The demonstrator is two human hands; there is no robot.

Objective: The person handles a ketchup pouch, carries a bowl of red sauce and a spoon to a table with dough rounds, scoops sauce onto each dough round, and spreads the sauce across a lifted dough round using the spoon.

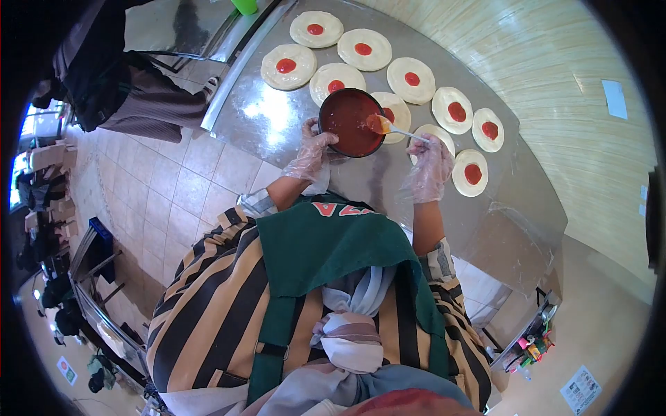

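My left hand [313, 149], in a clear plastic glove, grips the near left rim of a dark round bowl [320, 114] of red sauce [350, 125]. In my right hand [429, 166], gloved the same way, is a spoon [406, 132] with a pale handle. Its sauce-coated head is over the bowl's right side. Around the bowl lie several flat dough rounds [409, 93], each visible centre bearing a red sauce spot [412, 79]. One round [433, 130] is partly hidden by my right hand, another by the bowl.
The rounds lie on a metal table [243, 114] running along a pale wall [555, 76]. At upper left a person in dark clothing [132, 90] stands near another metal table [159, 31] with a green item [245, 6]. A metal rack [104, 305] stands at lower left.
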